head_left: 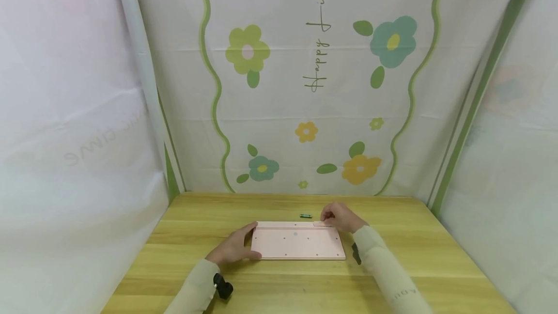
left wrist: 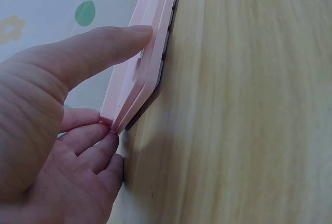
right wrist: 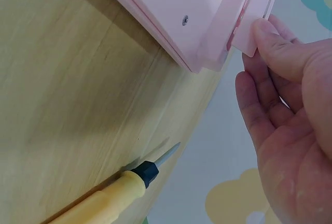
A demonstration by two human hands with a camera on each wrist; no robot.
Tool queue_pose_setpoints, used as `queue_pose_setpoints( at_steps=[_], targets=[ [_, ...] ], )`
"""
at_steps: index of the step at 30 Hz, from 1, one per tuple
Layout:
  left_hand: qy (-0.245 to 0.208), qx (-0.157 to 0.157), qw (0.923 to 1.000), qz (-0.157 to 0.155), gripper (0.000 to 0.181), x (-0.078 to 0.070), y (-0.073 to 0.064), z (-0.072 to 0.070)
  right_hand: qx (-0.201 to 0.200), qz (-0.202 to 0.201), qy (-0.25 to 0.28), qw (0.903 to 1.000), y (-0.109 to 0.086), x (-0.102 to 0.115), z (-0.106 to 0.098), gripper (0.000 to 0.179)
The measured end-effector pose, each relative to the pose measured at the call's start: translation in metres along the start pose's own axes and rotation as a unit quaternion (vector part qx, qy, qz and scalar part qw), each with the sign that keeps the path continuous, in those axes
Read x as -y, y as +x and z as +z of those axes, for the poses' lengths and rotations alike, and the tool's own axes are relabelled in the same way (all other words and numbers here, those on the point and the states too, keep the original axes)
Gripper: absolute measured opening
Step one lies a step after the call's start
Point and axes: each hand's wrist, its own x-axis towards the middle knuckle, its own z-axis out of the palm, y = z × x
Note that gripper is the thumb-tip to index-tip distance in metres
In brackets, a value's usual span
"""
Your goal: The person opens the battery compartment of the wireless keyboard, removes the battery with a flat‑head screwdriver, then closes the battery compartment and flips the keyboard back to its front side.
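Note:
A pink keyboard (head_left: 296,243) lies face down on the wooden table, its screw-dotted back up; dark keys (left wrist: 167,42) show along its lower edge in the left wrist view. My left hand (head_left: 234,247) grips the left end, thumb at the near edge and fingers at the far corner. At the far right corner, my right hand (head_left: 343,217) pinches a small pink battery cover (right wrist: 253,12) between thumb and fingers. The cover is tilted beside the slot in the raised rear ridge (right wrist: 225,24). Just beyond the keyboard lies a green battery (head_left: 306,215).
A screwdriver with a yellow handle (right wrist: 104,200) lies on the table to the right of the keyboard, hidden in the head view. Behind the wooden table (head_left: 209,207) hangs a flower-printed white curtain (head_left: 279,96), with more white cloth on both sides.

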Motion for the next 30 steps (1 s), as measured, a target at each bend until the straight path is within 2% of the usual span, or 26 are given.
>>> queue_pose_setpoints(
  at_steps=[9, 24, 30],
  targets=[
    [0.006, 0.001, 1.0000, -0.002, 0.107, 0.0000, 0.0009, 0.0003, 0.007, 0.002, 0.010, 0.9999, 0.0002, -0.0003, 0.0010, 0.014],
    [0.001, 0.004, 1.0000, 0.004, 0.108, 0.0013, 0.0009, 0.0009, 0.024, 0.034, 0.004, 0.9991, 0.0028, -0.0006, 0.0020, 0.012],
    [0.002, 0.000, 1.0000, 0.000, 0.107, 0.0007, 0.0000, 0.0001, 0.018, 0.026, -0.006, 0.9995, 0.0039, -0.0005, 0.0033, 0.012]
  ],
)
